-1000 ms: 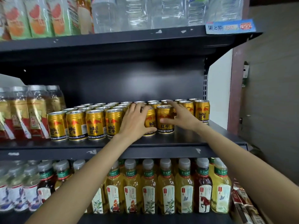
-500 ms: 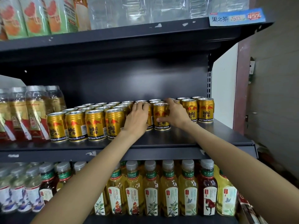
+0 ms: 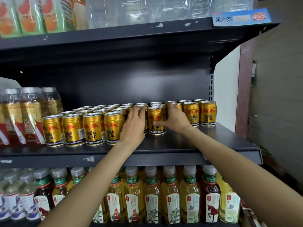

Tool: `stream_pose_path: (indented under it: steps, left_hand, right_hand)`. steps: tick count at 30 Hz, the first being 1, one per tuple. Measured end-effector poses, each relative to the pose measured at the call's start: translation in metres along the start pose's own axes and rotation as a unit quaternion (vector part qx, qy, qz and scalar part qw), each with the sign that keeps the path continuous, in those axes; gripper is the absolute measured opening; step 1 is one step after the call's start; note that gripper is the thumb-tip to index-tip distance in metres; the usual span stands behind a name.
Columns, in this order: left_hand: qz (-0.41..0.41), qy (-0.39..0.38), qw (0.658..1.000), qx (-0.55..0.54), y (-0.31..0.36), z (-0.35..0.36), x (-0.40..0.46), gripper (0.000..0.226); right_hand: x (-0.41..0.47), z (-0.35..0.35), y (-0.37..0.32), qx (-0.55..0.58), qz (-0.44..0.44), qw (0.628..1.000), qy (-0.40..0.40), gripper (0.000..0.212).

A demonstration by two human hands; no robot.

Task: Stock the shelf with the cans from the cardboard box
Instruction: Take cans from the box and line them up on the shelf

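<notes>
Nearest the camera, tea bottles with grey caps [image 3: 152, 194] are lined up on the lowest level. Above them, the dark metal shelf [image 3: 188, 145] is reached by two bare forearms. The left hand [image 3: 133, 124] is laid with straight fingers against a partly hidden gold can, which is pressed but not grasped. The right hand [image 3: 176, 119] is curled around the gold metal can with a red bull print [image 3: 155, 120], its thumb across the front. This can stands upright among the rows of gold cans [image 3: 91, 123]. Farthest up, clear plastic bottles [image 3: 139, 9] are stored.
</notes>
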State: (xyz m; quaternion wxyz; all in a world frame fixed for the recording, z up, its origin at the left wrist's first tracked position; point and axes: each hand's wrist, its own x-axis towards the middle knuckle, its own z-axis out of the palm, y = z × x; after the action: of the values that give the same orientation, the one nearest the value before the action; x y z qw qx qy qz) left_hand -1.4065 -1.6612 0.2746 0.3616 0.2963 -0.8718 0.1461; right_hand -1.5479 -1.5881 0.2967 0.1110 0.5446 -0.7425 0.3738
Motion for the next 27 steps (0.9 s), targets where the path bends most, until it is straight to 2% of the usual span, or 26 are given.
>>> stream_pose_path:
  steps: [4,9,16,27]
  left_hand:
    - [0.003,0.007,1.000,0.018,0.001,0.002,0.000,0.083]
    - [0.002,0.010,1.000,-0.001,0.001,0.003,0.000,0.081]
    - [0.000,0.008,1.000,-0.020,0.002,0.000,-0.001,0.087]
    - [-0.003,0.009,1.000,-0.029,0.004,0.000,-0.001,0.081]
  right_hand:
    - [-0.006,-0.007,0.007,0.044,0.002,0.999,-0.031,0.084]
    - [-0.004,0.002,0.002,0.074,0.003,0.992,-0.107,0.085]
    - [0.004,0.006,-0.001,0.067,0.022,0.992,-0.102,0.073]
    - [0.003,0.006,0.002,0.064,0.021,0.992,-0.111,0.078]
